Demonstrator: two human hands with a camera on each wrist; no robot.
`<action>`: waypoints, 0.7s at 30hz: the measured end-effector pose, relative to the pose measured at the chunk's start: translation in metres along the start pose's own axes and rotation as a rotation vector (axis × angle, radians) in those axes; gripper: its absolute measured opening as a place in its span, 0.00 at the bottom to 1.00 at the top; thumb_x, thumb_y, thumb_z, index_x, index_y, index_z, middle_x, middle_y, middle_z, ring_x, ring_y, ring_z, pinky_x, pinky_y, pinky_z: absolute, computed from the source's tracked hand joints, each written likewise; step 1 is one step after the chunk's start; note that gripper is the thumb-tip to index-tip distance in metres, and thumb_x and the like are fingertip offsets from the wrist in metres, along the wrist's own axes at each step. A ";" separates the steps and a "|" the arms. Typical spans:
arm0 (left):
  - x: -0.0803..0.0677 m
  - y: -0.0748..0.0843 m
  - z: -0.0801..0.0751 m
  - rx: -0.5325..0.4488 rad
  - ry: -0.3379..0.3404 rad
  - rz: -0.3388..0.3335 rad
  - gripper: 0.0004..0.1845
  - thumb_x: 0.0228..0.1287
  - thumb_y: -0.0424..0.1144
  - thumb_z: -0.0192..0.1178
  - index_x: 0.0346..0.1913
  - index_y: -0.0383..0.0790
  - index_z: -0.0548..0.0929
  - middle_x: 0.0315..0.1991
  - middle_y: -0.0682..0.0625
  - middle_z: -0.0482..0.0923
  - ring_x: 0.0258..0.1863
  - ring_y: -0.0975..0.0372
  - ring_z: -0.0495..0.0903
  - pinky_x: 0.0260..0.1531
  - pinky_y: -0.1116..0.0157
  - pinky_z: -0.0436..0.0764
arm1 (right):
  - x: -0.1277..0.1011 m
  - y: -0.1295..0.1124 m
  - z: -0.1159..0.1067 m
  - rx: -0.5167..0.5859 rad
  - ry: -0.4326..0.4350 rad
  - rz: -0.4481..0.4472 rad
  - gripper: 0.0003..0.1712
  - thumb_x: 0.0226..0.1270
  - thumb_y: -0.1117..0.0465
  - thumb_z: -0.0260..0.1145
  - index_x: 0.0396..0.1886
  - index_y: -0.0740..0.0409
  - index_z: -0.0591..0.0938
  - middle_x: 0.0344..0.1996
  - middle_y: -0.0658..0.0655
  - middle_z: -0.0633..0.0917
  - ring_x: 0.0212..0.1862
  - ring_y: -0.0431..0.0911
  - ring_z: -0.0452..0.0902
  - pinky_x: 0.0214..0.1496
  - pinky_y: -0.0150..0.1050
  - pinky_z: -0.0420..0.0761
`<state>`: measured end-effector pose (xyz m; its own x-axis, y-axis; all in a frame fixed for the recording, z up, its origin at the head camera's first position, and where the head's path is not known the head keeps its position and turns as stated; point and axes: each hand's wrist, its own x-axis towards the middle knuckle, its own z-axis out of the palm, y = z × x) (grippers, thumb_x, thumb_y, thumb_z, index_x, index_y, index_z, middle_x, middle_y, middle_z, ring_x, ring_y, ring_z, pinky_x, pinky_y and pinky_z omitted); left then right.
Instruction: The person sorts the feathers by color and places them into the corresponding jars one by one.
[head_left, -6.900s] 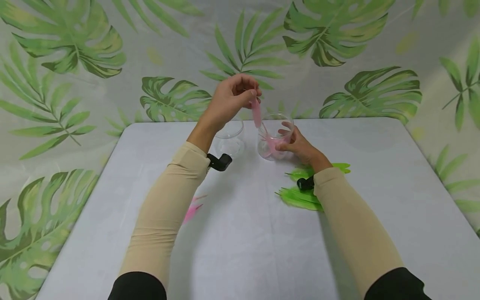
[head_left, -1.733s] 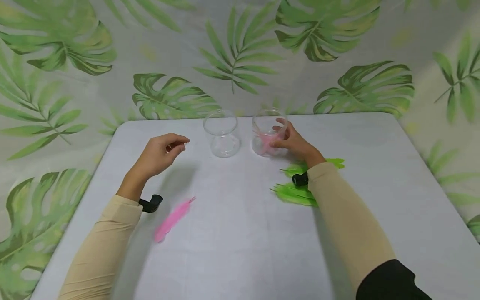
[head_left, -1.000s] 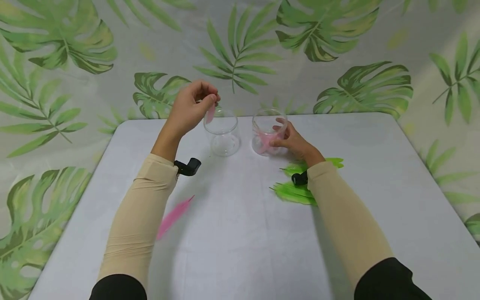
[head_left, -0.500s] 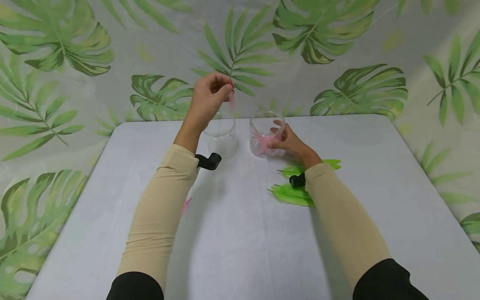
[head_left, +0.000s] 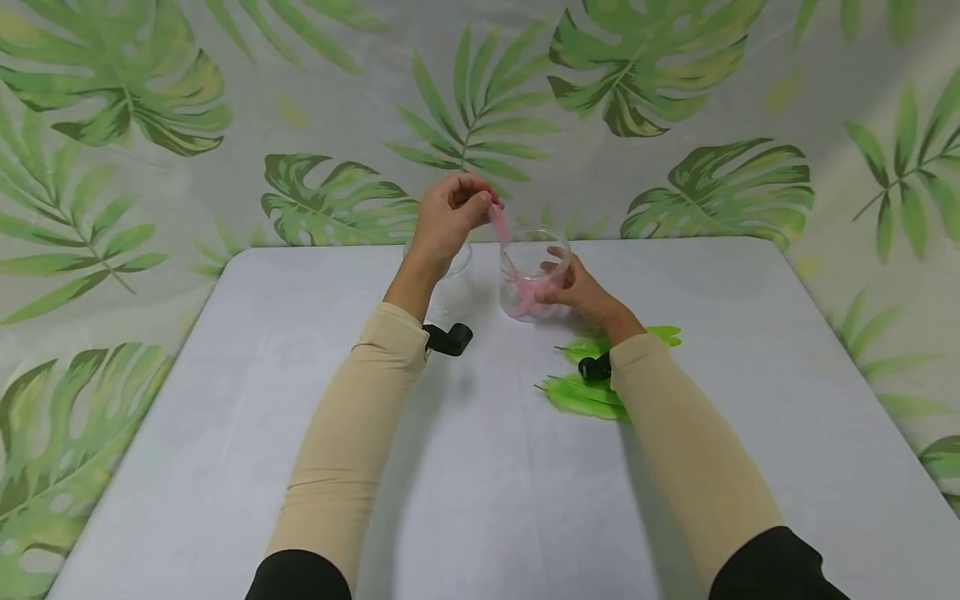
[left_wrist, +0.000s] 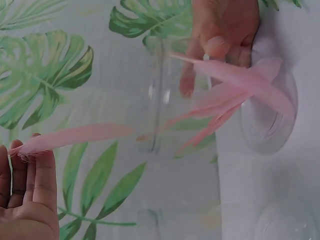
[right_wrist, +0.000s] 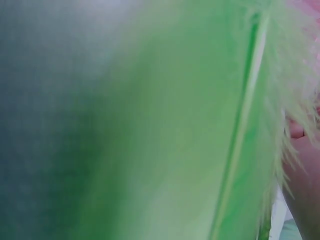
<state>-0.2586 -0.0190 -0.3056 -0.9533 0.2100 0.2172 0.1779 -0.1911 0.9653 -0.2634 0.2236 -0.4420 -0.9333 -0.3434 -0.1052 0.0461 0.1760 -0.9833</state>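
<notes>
The green feathers (head_left: 581, 392) lie on the desk (head_left: 480, 483) under the right forearm, in the same spot as before; the right wrist view is filled by one of them and shows little else. The second pink feather, which lay on the desk near the left sleeve a moment ago, is out of sight now, probably behind that arm.

Farther out, the right hand (head_left: 581, 287) keeps its curled grip on the side of the jar (head_left: 534, 275), which already holds several pink feathers. The left hand (head_left: 450, 212) has swung across from above the empty jar (head_left: 450, 262) and now hovers just by the held jar's rim, pinching a pink feather (head_left: 497, 223) by one end between thumb and fingertips. In the left wrist view the feather's free end reaches the jar's mouth.

So the carry looks finished: the feather seems lined up to go in with the other pink ones.
</notes>
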 end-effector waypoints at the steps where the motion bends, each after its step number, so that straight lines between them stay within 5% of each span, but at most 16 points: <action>1: 0.000 -0.003 0.002 -0.002 -0.005 -0.006 0.04 0.71 0.26 0.55 0.43 0.34 0.78 0.36 0.51 0.80 0.39 0.63 0.84 0.51 0.62 0.84 | 0.000 0.000 0.000 -0.002 0.000 0.005 0.52 0.65 0.67 0.65 0.80 0.51 0.44 0.79 0.62 0.54 0.81 0.55 0.45 0.82 0.56 0.43; 14: 0.005 -0.037 0.032 0.017 -0.043 -0.060 0.05 0.71 0.27 0.56 0.45 0.30 0.79 0.36 0.51 0.80 0.38 0.63 0.83 0.49 0.62 0.85 | -0.001 -0.003 0.001 0.003 0.011 0.028 0.53 0.66 0.65 0.65 0.80 0.47 0.43 0.80 0.61 0.53 0.81 0.54 0.46 0.82 0.55 0.45; 21: 0.004 -0.044 0.036 0.046 -0.039 -0.082 0.04 0.71 0.28 0.56 0.44 0.31 0.79 0.36 0.51 0.80 0.39 0.63 0.83 0.49 0.63 0.85 | 0.001 -0.001 0.001 0.011 0.009 0.034 0.51 0.66 0.65 0.65 0.80 0.47 0.44 0.79 0.61 0.54 0.79 0.55 0.51 0.81 0.54 0.48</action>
<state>-0.2610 0.0247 -0.3417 -0.9550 0.2602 0.1423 0.1119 -0.1281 0.9854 -0.2645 0.2220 -0.4409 -0.9341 -0.3295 -0.1373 0.0816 0.1772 -0.9808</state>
